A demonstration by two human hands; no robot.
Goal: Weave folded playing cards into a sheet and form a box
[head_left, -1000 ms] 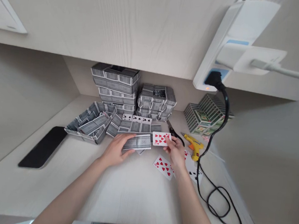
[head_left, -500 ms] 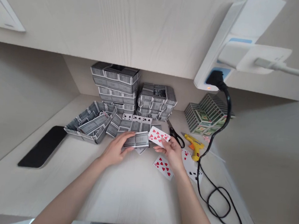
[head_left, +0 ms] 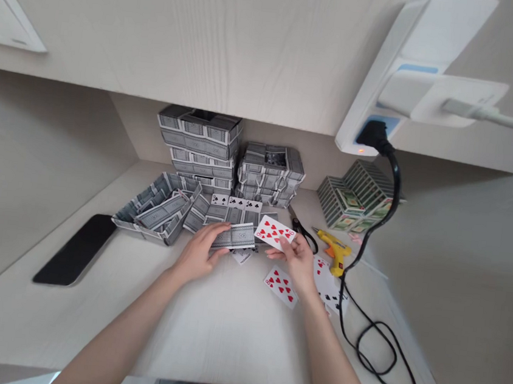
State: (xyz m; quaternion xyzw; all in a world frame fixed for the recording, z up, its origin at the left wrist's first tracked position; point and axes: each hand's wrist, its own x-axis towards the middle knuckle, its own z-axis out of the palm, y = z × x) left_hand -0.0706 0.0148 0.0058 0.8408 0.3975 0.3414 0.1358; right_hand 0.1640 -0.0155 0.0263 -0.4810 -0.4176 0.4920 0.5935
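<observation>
My left hand [head_left: 202,252] grips a grey-backed card strip [head_left: 237,237] by its left end, thumb below and fingers above. A nine of hearts [head_left: 274,231] is pinched in my right hand [head_left: 295,258], its left edge close to the strip's right end. Under and behind the strip lie more cards, one partly hidden [head_left: 242,256]. Behind them, grey-backed cards [head_left: 232,216] lie joined in a panel, with black-suited cards [head_left: 237,203] along its far edge. An eight of hearts [head_left: 281,285] rests face up below my right hand.
Grey card boxes [head_left: 205,138] are stacked at the back, beside another stack [head_left: 270,172]. An open card box [head_left: 143,223] and a phone [head_left: 77,249] lie left. Scissors [head_left: 306,234], a yellow glue gun [head_left: 336,252], loose cards [head_left: 326,282] and a black cable [head_left: 375,369] are right.
The view has shifted slightly. Both hands keep their holds, and the nine of hearts has tilted slightly, with a small gap between it and the strip.
</observation>
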